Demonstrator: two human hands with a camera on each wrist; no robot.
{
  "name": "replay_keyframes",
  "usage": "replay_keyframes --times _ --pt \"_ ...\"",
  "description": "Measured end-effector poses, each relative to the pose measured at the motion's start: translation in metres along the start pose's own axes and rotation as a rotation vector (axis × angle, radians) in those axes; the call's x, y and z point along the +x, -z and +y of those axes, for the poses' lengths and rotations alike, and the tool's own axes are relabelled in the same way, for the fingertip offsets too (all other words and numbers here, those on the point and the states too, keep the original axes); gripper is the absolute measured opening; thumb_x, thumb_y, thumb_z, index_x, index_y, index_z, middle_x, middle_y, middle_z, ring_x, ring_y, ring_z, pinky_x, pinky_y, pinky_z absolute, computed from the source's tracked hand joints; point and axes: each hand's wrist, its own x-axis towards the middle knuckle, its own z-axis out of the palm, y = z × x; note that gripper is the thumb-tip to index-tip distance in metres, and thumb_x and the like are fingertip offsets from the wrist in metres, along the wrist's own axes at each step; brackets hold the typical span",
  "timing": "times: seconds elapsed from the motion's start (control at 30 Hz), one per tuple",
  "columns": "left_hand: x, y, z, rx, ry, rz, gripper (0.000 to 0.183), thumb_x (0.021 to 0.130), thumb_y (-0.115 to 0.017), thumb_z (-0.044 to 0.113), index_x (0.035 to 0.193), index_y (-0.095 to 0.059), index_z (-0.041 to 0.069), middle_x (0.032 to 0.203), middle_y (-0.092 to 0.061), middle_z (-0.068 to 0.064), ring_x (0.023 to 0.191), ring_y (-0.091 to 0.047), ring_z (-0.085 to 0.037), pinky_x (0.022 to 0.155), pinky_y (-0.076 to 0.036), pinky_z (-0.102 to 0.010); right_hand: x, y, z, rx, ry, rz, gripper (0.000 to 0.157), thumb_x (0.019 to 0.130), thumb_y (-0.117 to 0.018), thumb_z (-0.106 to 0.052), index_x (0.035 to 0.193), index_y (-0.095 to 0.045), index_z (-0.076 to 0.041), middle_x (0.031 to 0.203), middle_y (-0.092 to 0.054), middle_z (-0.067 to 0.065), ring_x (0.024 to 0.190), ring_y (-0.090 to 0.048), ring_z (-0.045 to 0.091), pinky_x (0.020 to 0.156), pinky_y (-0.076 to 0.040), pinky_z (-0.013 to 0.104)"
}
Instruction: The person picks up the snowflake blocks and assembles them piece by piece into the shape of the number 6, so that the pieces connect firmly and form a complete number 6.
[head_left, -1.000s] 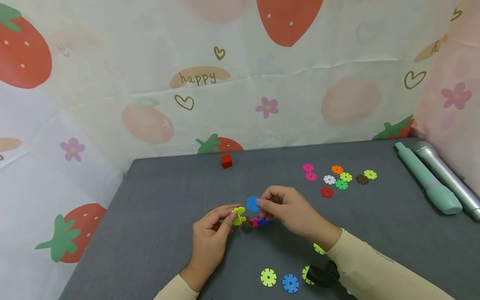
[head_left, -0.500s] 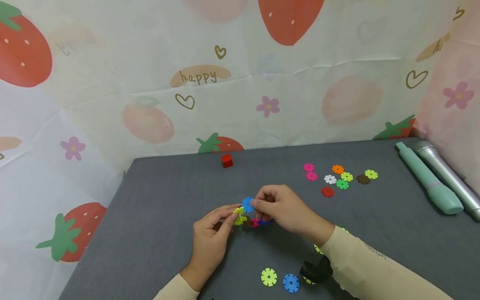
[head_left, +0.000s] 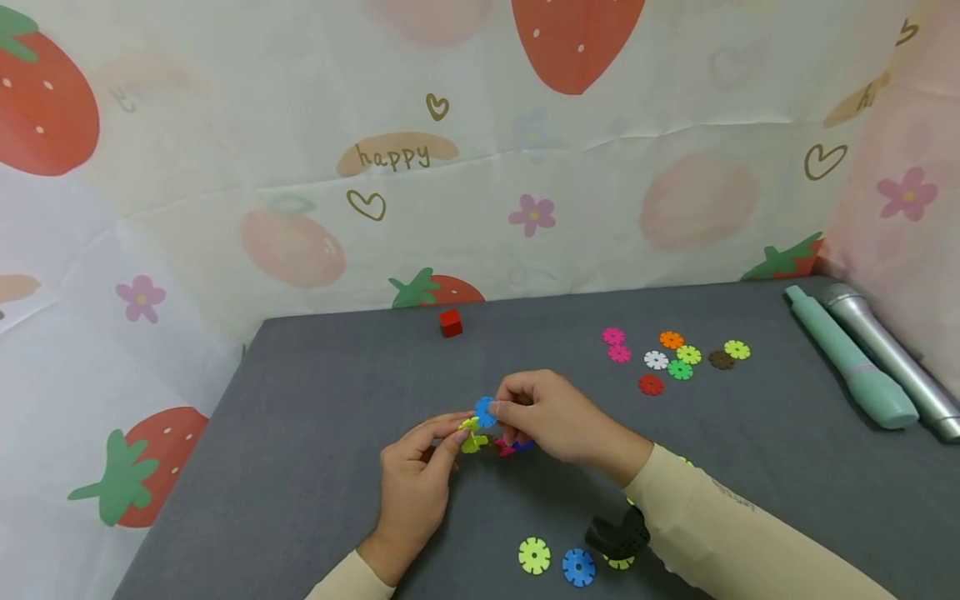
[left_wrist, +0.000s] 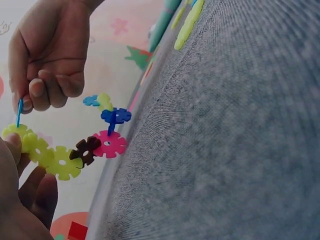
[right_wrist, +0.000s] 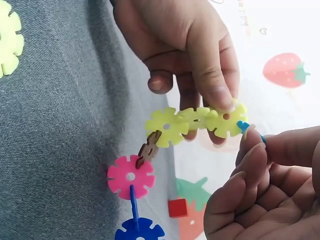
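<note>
My left hand (head_left: 416,492) pinches the yellow end of a chain of notched plastic discs (right_wrist: 167,126) between thumb and fingers. From there the chain runs through several yellow discs, a brown disc (left_wrist: 86,151), a pink disc (right_wrist: 131,176) and dark blue discs (left_wrist: 116,116), with a yellow and a light blue disc at its far end. My right hand (head_left: 555,421) holds a light blue disc (head_left: 485,412) between thumb and finger. Its edge meets the rim of the end yellow disc (right_wrist: 227,120) in the right wrist view; how deep it sits in a notch cannot be told.
Loose discs in several colours, among them a red disc (head_left: 651,384), lie at the back right. Nearer me are a yellow disc (head_left: 534,556) and a blue disc (head_left: 579,567). A red cube (head_left: 451,323) stands near the back edge; a green microphone (head_left: 851,358) lies far right.
My right hand has moved left with the light blue disc, bringing it from apart to the yellow end disc. My left hand has stayed nearly in place.
</note>
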Motion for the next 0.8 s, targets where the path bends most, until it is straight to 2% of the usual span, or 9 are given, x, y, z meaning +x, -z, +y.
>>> replay_keyframes --times 0.1,0.27,0.43,0.5,0.6,0.7,0.8 --pt "0.0 0.001 0.0 -0.01 0.007 0.002 0.016 0.097 -0.078 -0.008 0.107 -0.083 0.004 0.112 -0.08 -0.009 0.069 -0.067 -0.028 0.055 -0.054 -0.025 0.003 0.0 -0.001 0.002 -0.015 -0.017 0.028 0.111 -0.066 -0.016 0.086 -0.067 -0.004 0.075 -0.067 0.007 0.071 -0.06 0.027 0.068 -0.05 0.039" --pt "0.0 0.004 0.002 -0.031 0.041 0.018 0.013 0.098 -0.078 -0.006 0.105 -0.083 0.004 0.11 -0.081 -0.009 0.07 -0.068 -0.028 0.055 -0.055 -0.026 0.007 -0.004 -0.003 0.027 -0.032 -0.028 0.027 0.111 -0.066 -0.015 0.087 -0.068 -0.003 0.075 -0.067 0.007 0.071 -0.06 0.031 0.07 -0.051 0.042" --pt "0.0 0.004 0.001 -0.079 0.148 0.015 0.01 0.101 -0.077 0.0 0.108 -0.082 0.004 0.112 -0.079 -0.007 0.076 -0.07 -0.028 0.059 -0.059 -0.029 0.007 -0.011 -0.001 0.058 -0.045 -0.007 0.027 0.112 -0.066 -0.017 0.089 -0.068 -0.003 0.078 -0.071 0.007 0.077 -0.066 0.036 0.075 -0.056 0.047" --pt "0.0 0.003 0.001 -0.103 0.187 -0.005 0.009 0.102 -0.076 0.001 0.11 -0.08 0.003 0.113 -0.078 -0.008 0.082 -0.072 -0.028 0.062 -0.062 -0.032 0.004 -0.013 -0.001 0.049 -0.038 -0.01 0.027 0.113 -0.065 -0.021 0.092 -0.069 -0.003 0.081 -0.072 0.008 0.081 -0.067 0.038 0.075 -0.056 0.047" --pt "0.0 0.002 0.001 -0.138 0.21 -0.023 0.009 0.103 -0.074 -0.001 0.112 -0.075 -0.001 0.115 -0.075 -0.014 0.088 -0.074 -0.028 0.067 -0.064 -0.038 -0.002 -0.013 -0.002 0.024 0.004 -0.022 0.028 0.113 -0.065 -0.026 0.099 -0.069 -0.002 0.086 -0.072 0.011 0.082 -0.066 0.04 0.073 -0.054 0.044" --pt "0.0 0.001 0.002 -0.152 0.215 -0.019 0.01 0.103 -0.072 -0.006 0.112 -0.071 -0.003 0.115 -0.073 -0.017 0.091 -0.075 -0.028 0.072 -0.065 -0.042 -0.01 -0.009 -0.004 -0.005 0.042 -0.01 0.024 0.113 -0.065 -0.029 0.104 -0.07 -0.007 0.09 -0.071 0.014 0.084 -0.065 0.041 0.072 -0.053 0.041" --pt "-0.001 0.001 0.002 -0.176 0.223 -0.015 0.01 0.102 -0.071 -0.01 0.111 -0.068 -0.006 0.117 -0.071 -0.019 0.094 -0.075 -0.027 0.075 -0.065 -0.043 -0.021 -0.001 -0.003 -0.044 0.059 0.017 0.018 0.112 -0.067 -0.029 0.106 -0.072 -0.013 0.091 -0.068 0.012 0.081 -0.063 0.037 0.07 -0.052 0.038"
